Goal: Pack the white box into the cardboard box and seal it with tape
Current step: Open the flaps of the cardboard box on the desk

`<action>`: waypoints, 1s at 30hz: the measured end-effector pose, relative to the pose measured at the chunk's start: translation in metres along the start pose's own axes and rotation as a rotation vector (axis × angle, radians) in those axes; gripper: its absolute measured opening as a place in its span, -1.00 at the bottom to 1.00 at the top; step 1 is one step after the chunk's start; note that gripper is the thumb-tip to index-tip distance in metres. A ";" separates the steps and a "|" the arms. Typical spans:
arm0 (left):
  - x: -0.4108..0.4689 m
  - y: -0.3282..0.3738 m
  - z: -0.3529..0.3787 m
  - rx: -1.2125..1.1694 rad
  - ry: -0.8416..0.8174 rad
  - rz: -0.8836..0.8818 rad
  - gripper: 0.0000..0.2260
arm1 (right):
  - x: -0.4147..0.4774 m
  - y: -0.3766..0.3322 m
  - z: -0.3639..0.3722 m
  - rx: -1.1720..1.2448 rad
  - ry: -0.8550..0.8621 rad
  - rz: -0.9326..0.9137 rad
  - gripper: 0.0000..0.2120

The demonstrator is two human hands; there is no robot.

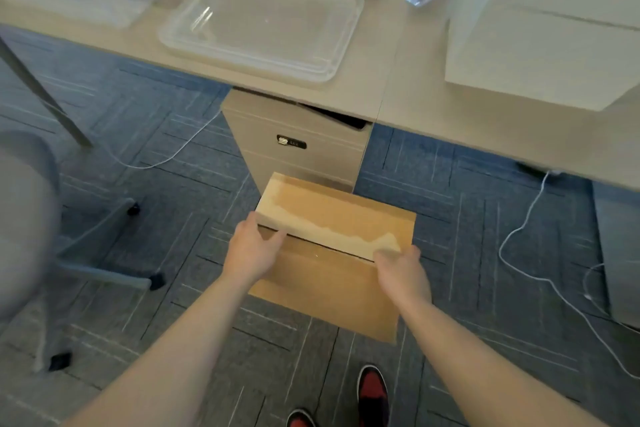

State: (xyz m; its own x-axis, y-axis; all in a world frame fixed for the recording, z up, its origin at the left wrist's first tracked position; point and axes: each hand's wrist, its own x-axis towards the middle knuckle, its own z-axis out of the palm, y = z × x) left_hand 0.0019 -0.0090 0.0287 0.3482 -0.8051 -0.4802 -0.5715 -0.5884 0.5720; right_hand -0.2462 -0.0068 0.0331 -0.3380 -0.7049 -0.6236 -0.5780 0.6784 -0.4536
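**Cardboard box [332,288] gripped at its top flap**

It hangs between both hands, top seam slightly parted. Left hand [251,253] fingers curl round the flap's end; right hand [403,274] fingers pinch the other corner. Beyond the fingers stands a drawer cabinet [298,139]; farther right, the white box [540,55] waits on the surface [398,94]. Lift both ends evenly, so the flap opens without tearing.
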 end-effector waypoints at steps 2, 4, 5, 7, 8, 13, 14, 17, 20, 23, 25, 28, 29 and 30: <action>-0.032 0.030 -0.031 0.001 -0.012 -0.006 -0.57 | -0.032 -0.016 -0.038 -0.005 0.027 -0.030 -0.45; -0.067 0.064 -0.062 -0.016 -0.005 0.020 -0.59 | -0.067 -0.033 -0.080 -0.012 0.050 -0.050 -0.50; -0.086 0.081 -0.077 -0.025 0.001 0.033 -0.59 | -0.085 -0.040 -0.102 -0.018 0.060 -0.063 -0.49; -0.125 0.116 -0.106 -0.039 0.019 0.074 -0.55 | -0.119 -0.050 -0.142 -0.005 0.076 -0.102 -0.44; -0.145 0.134 -0.119 -0.046 0.029 0.092 -0.54 | -0.136 -0.053 -0.163 0.012 0.088 -0.112 -0.41; -0.226 0.202 -0.143 -0.157 0.051 0.190 -0.48 | -0.196 -0.042 -0.254 0.135 0.154 -0.103 -0.39; -0.238 0.214 -0.140 -0.164 0.045 0.203 -0.45 | -0.202 -0.036 -0.271 0.151 0.176 -0.097 -0.40; -0.274 0.250 -0.121 -0.199 0.026 0.253 -0.53 | -0.213 -0.006 -0.317 0.206 0.210 -0.094 -0.47; -0.308 0.287 -0.086 -0.206 0.011 0.303 -0.63 | -0.215 0.036 -0.366 0.259 0.243 -0.093 -0.54; -0.341 0.329 -0.045 -0.210 -0.013 0.338 -0.62 | -0.209 0.083 -0.418 0.257 0.295 -0.097 -0.60; -0.366 0.359 -0.014 -0.167 -0.022 0.339 -0.55 | -0.205 0.114 -0.456 0.251 0.320 -0.098 -0.59; -0.409 0.405 0.032 -0.148 -0.038 0.378 -0.57 | -0.195 0.160 -0.513 0.294 0.344 -0.086 -0.59; -0.421 0.420 0.047 -0.152 -0.044 0.403 -0.60 | -0.191 0.174 -0.531 0.316 0.352 -0.078 -0.57; -0.433 0.434 0.060 -0.159 -0.056 0.423 -0.64 | -0.189 0.186 -0.547 0.336 0.357 -0.064 -0.55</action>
State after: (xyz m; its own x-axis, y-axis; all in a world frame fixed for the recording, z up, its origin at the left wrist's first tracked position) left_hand -0.4419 0.0891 0.4449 0.0657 -0.9744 -0.2151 -0.5319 -0.2166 0.8187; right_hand -0.6968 0.1395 0.4149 -0.5768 -0.7346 -0.3573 -0.3547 0.6192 -0.7005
